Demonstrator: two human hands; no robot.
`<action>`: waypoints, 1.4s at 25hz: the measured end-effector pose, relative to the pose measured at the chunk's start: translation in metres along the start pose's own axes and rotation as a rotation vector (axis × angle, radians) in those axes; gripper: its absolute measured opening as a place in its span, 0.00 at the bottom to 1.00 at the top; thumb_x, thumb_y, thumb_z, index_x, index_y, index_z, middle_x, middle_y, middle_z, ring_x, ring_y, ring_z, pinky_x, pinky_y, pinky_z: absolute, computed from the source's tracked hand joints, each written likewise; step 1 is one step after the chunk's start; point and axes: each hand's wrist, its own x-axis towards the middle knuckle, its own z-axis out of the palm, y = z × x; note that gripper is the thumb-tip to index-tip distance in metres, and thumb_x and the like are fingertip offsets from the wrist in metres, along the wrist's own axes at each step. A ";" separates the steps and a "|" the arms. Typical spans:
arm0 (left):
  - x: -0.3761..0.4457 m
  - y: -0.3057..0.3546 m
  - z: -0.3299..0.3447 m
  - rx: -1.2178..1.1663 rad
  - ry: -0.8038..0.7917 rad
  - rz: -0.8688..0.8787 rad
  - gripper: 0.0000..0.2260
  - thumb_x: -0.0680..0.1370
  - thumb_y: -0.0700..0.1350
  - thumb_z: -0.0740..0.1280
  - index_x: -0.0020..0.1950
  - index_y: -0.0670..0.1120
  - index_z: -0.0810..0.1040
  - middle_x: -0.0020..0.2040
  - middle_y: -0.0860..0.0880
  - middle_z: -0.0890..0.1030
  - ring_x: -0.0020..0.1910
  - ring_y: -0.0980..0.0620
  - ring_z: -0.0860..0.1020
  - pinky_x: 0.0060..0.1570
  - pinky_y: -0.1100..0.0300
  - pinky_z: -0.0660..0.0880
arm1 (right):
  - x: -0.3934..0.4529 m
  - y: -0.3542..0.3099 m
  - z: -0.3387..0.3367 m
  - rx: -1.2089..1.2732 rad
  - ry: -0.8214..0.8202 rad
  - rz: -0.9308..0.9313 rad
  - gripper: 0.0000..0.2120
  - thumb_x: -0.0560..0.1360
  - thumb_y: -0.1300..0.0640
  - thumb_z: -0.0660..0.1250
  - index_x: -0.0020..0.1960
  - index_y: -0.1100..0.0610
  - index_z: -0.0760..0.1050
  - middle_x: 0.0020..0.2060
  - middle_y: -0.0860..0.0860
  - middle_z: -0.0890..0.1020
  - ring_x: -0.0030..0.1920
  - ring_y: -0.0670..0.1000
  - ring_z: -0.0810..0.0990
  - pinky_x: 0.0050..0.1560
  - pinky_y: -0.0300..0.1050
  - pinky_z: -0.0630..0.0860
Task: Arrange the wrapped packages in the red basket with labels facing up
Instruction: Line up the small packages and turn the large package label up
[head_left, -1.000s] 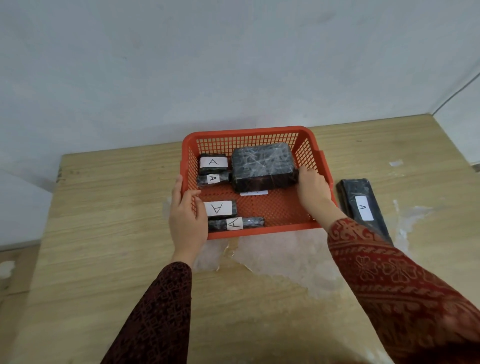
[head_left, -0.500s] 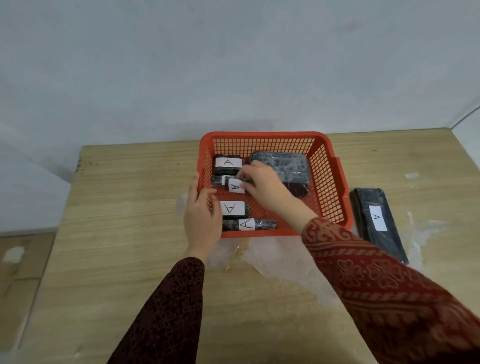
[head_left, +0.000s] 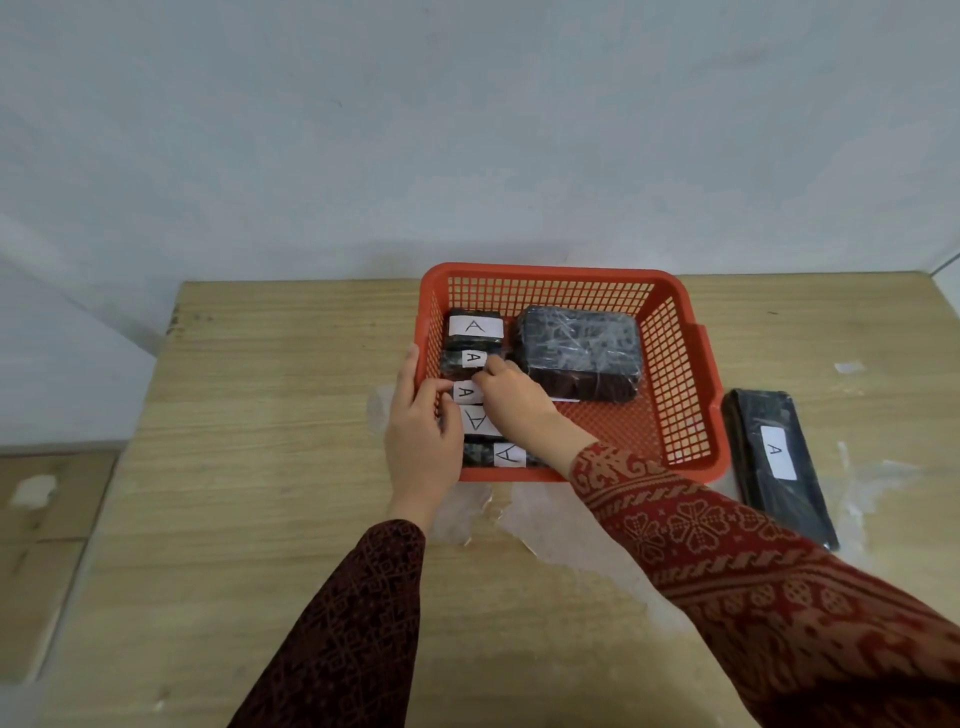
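Observation:
A red mesh basket (head_left: 680, 364) stands on the wooden table. Along its left side lie several small black wrapped packages with white "A" labels up, the farthest one (head_left: 475, 327) at the back. A large black wrapped block (head_left: 579, 351) fills the back right, with no label showing on top and a white strip at its base. My left hand (head_left: 423, 431) grips the basket's left wall. My right hand (head_left: 511, 397) rests over the small packages, fingers closed on a small labelled package (head_left: 465, 392) in the middle of the row.
A long flat black package (head_left: 776, 462) with an "A" label up lies on the table just right of the basket. Clear plastic film (head_left: 540, 530) lies on the table in front of the basket. A white wall stands close behind.
My right hand left the large block's right side and crossed to the small packages on the left, taking hold of one. The left hand stays on the basket wall. The camera view shifted.

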 end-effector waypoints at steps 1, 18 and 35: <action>0.000 0.000 0.000 0.000 -0.008 -0.001 0.06 0.78 0.40 0.63 0.50 0.44 0.79 0.75 0.46 0.65 0.65 0.69 0.56 0.53 0.87 0.54 | -0.001 -0.001 -0.002 -0.005 -0.015 0.001 0.13 0.75 0.71 0.61 0.58 0.65 0.73 0.57 0.60 0.73 0.59 0.60 0.73 0.48 0.54 0.77; 0.025 0.055 0.074 0.519 -0.475 0.050 0.25 0.81 0.52 0.55 0.74 0.42 0.61 0.76 0.40 0.61 0.76 0.43 0.50 0.73 0.44 0.48 | -0.078 0.114 -0.035 0.842 0.199 0.490 0.42 0.72 0.62 0.71 0.77 0.60 0.49 0.73 0.59 0.63 0.73 0.57 0.64 0.74 0.52 0.61; 0.031 0.073 0.064 -0.491 -0.341 -0.343 0.19 0.77 0.49 0.67 0.67 0.47 0.71 0.56 0.53 0.77 0.54 0.57 0.75 0.50 0.64 0.74 | -0.087 0.143 -0.077 0.648 0.344 0.407 0.26 0.76 0.51 0.66 0.70 0.59 0.64 0.63 0.57 0.76 0.63 0.58 0.74 0.58 0.48 0.73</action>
